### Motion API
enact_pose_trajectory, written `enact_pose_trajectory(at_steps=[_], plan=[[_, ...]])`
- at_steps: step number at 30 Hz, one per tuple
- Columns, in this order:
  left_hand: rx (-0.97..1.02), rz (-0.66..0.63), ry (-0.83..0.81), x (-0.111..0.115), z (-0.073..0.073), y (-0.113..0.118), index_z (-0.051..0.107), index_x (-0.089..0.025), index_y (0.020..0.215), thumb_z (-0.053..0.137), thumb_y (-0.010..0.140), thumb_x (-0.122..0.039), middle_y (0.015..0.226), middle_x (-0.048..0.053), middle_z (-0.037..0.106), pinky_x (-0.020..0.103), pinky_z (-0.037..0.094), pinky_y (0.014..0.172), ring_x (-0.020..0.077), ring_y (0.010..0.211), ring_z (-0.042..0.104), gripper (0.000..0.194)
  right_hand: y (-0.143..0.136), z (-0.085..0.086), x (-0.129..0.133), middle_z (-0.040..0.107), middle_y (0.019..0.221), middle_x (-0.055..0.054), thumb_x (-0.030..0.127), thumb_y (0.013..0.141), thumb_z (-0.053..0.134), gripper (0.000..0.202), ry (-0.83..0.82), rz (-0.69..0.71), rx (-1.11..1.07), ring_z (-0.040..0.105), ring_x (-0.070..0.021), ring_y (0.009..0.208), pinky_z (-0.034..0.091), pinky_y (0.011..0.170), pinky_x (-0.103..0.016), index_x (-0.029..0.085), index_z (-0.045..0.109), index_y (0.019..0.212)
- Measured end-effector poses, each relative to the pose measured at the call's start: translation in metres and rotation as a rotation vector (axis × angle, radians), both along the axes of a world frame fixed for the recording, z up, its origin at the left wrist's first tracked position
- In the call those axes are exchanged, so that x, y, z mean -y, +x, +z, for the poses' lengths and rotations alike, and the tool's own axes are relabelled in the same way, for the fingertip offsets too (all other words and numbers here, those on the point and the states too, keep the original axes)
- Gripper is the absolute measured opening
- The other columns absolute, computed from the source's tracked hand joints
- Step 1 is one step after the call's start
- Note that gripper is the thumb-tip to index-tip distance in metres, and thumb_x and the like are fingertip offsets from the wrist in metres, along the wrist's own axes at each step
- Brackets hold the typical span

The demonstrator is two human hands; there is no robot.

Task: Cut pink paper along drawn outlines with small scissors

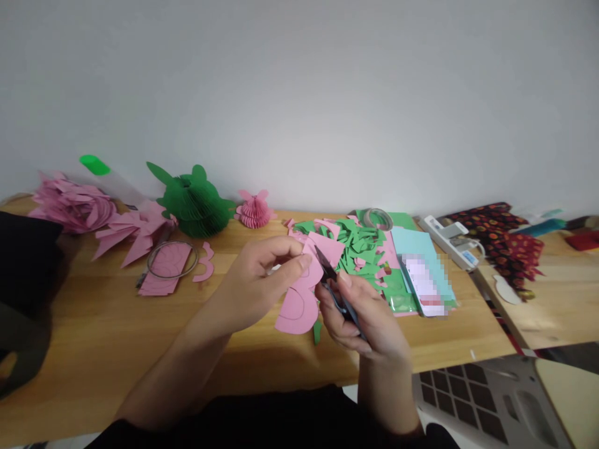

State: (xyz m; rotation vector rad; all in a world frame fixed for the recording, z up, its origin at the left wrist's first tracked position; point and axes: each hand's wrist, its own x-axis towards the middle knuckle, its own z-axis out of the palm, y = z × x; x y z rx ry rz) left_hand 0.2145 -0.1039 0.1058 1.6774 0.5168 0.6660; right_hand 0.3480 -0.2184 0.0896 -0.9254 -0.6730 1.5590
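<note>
My left hand [266,280] pinches a sheet of pink paper [299,308] with curved outlines drawn on it; its lower edge is cut in rounded lobes. In my right hand [367,312] is a pair of scissors [328,265] with dark blades and grey-blue handles. The blades point up and left and lie at the paper's right edge, just beside the left fingertips. Whether the blades are closed I cannot tell. Behind both hands spreads a heap of green and pink paper scraps [358,246].
On the left lie marked pink cards [163,274] under a metal ring [172,259], with a curvy pink cutout [204,265] beside them. A green honeycomb paper figure [196,202] and a small pink one [255,210] stand behind. To the right are a phone [421,284] and a power strip [452,240].
</note>
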Motion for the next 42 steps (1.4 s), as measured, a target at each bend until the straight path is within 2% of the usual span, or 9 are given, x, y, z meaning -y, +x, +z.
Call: enact_pose_trajectory(at_steps=[5,23,37,40,42], plan=[[-0.013,-0.002,-0.038,0.000,-0.001,0.000,0.058,-0.018,0.062,0.053,0.085,-0.028,0.063,-0.001,0.061,0.026,0.044,0.059,0.0139,0.061,0.055,0.025,-0.001,0.002,-0.001,0.028,0.038,0.015,0.059,0.090,0.054,0.043,-0.002,-0.007,0.029,0.009,-0.0010,0.026,0.009,0.024,-0.012,0.019,0.049,0.073],[0.009,0.017,-0.027,0.000,0.001,-0.001,0.057,-0.018,0.062,0.053,0.085,-0.024,0.062,-0.002,0.058,0.025,0.042,0.059,0.0124,0.061,0.053,0.024,-0.003,0.003,-0.001,0.028,0.039,0.014,0.058,0.091,0.052,0.043,-0.008,-0.007,0.036,0.009,-0.0011,0.026,0.008,0.024,-0.012,0.020,0.048,0.073],[-0.013,0.038,-0.045,0.001,0.002,0.000,0.057,-0.019,0.060,0.054,0.083,-0.029,0.059,-0.002,0.056,0.024,0.042,0.054,0.0125,0.058,0.050,0.025,-0.005,0.000,-0.001,0.028,0.038,0.014,0.061,0.088,0.053,0.045,-0.010,-0.032,0.073,0.010,-0.0017,0.027,0.008,0.025,-0.013,0.020,0.049,0.072],[-0.007,0.107,-0.061,-0.001,-0.003,-0.004,0.060,-0.019,0.063,0.056,0.084,-0.030,0.062,-0.001,0.058,0.023,0.044,0.057,0.0127,0.061,0.052,0.023,-0.002,-0.005,0.003,0.029,0.041,0.014,0.059,0.090,0.051,0.042,0.002,-0.070,0.158,0.011,-0.0026,0.029,0.010,0.027,-0.015,0.019,0.052,0.077],[-0.035,0.178,-0.085,-0.004,-0.013,-0.008,0.062,-0.019,0.066,0.058,0.083,-0.032,0.063,-0.001,0.059,0.023,0.046,0.059,0.0134,0.063,0.054,0.021,0.004,-0.008,0.010,0.031,0.044,0.012,0.056,0.092,0.051,0.040,0.015,-0.101,0.313,0.017,-0.0042,0.033,0.015,0.030,-0.017,0.019,0.054,0.077]])
